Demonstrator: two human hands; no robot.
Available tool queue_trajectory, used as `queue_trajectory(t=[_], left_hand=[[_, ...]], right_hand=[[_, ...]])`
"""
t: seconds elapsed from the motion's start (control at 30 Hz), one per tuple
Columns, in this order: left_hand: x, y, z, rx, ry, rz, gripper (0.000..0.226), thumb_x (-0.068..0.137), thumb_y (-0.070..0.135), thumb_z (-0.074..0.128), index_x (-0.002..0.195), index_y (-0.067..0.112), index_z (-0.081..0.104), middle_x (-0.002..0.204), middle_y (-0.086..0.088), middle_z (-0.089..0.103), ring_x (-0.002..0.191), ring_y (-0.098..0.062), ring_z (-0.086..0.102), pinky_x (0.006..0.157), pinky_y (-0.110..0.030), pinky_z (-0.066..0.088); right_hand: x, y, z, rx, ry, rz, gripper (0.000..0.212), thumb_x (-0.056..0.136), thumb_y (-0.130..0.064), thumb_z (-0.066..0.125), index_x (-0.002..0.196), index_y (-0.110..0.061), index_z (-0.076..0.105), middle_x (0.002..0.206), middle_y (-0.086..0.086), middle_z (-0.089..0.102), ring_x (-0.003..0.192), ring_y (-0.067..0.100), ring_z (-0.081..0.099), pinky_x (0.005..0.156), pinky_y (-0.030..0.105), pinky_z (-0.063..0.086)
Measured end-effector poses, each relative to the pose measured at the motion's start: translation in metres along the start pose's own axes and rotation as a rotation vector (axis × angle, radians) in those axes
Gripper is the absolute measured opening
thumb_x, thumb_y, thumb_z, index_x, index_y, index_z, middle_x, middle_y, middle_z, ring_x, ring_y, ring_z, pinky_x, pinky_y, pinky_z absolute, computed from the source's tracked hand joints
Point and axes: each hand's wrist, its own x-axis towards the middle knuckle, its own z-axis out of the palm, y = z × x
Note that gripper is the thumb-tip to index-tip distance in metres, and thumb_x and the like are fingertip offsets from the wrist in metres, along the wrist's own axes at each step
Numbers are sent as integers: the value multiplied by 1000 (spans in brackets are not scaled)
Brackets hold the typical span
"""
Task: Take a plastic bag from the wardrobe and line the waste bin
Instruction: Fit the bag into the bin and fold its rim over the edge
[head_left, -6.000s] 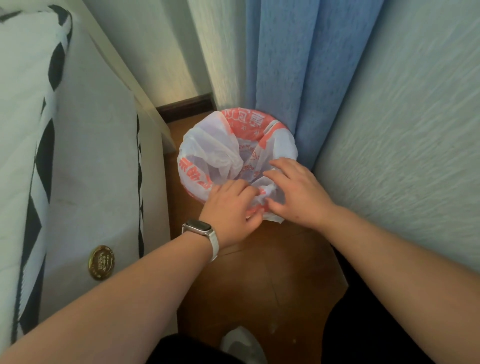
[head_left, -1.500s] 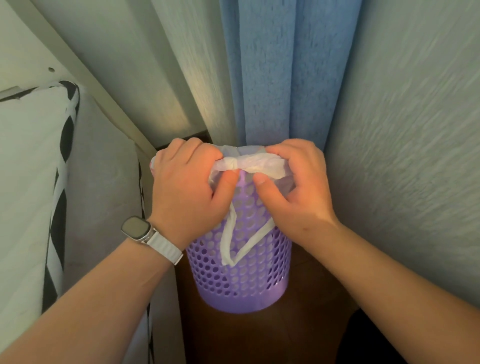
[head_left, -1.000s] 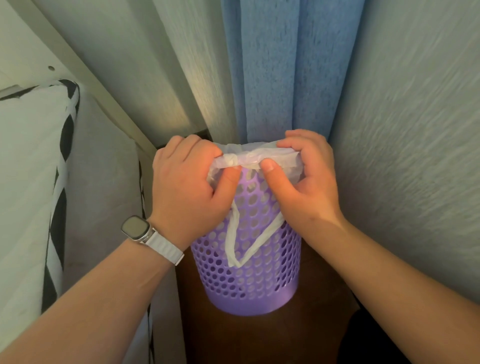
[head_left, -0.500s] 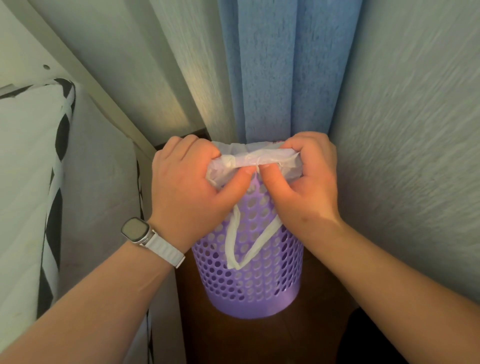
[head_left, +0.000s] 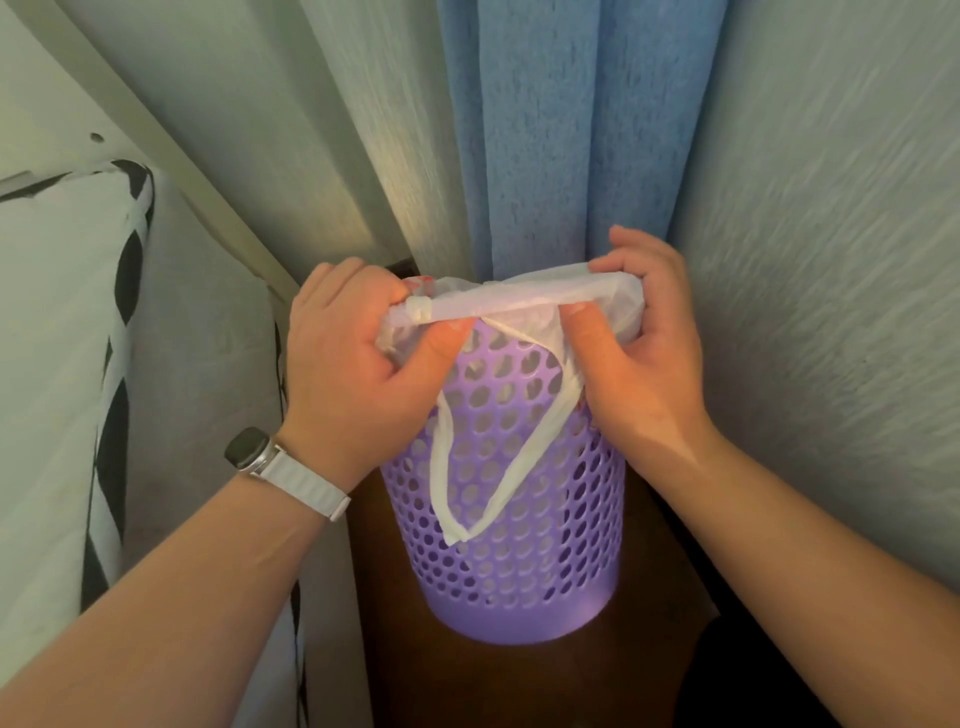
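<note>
The pale, textured wall (head_left: 831, 260) fills your right side. The blue curtain (head_left: 545, 130) hangs in folds straight ahead and drops behind the bin. On your left is the bed (head_left: 52, 338), its white cover edged with a black pattern. Dark wooden floor (head_left: 493, 686) shows in the narrow gap between the bed and the wall.

In that gap stands the waste bin (head_left: 519, 571). It is purple, pierced all over with round holes, upright on the floor and close to the curtain.

Your left hand (head_left: 353, 364) is at the bin's left rim and your right hand (head_left: 644, 353) at its right rim. Each grip is clamped on the plastic bag (head_left: 519, 304), with the fingers curled over the top edge and the thumb pressing the film from the near side.

The bag is white and thin. It sits in the bin's mouth, and its edge is drawn taut as a band between your two hands along the near rim. White film shows through the bin's holes.

One handle loop (head_left: 441, 493) of the bag hangs loose down the outside of the bin's front. A small knot (head_left: 418, 310) sits in the band just above your left thumb. On your left wrist is a watch (head_left: 247, 449) with a dark face and a white strap.
</note>
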Motion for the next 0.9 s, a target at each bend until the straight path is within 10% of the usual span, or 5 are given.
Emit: queue_trajectory(t=[0.27, 0.5, 0.9], left_hand=[[-3, 17, 0, 98, -113, 24, 36, 85, 43, 55, 99, 12, 64, 92, 5, 56, 89, -26, 56, 86, -53, 40], [-5, 25, 9, 180, -47, -23, 25, 88, 33, 56, 86, 10, 65, 79, -6, 56, 77, -31, 54, 77, -48, 40], [0, 4, 4, 111, -1, -44, 22, 87, 28, 54, 76, 9, 55, 75, 3, 41, 73, -18, 39, 68, -43, 38]], right_hand=[[-3, 1, 8, -102, 49, -55, 40, 82, -40, 56, 100, -4, 55, 109, -2, 43, 109, 32, 51, 96, 49, 42], [-10, -10, 18, -133, 42, -24, 27, 80, -43, 56, 98, -26, 46, 100, -18, 39, 103, 20, 47, 90, 30, 36], [-8, 5, 11, -1, 11, 64, 44, 83, -45, 58, 122, -25, 51, 132, -4, 48, 131, 14, 45, 113, 41, 34]])
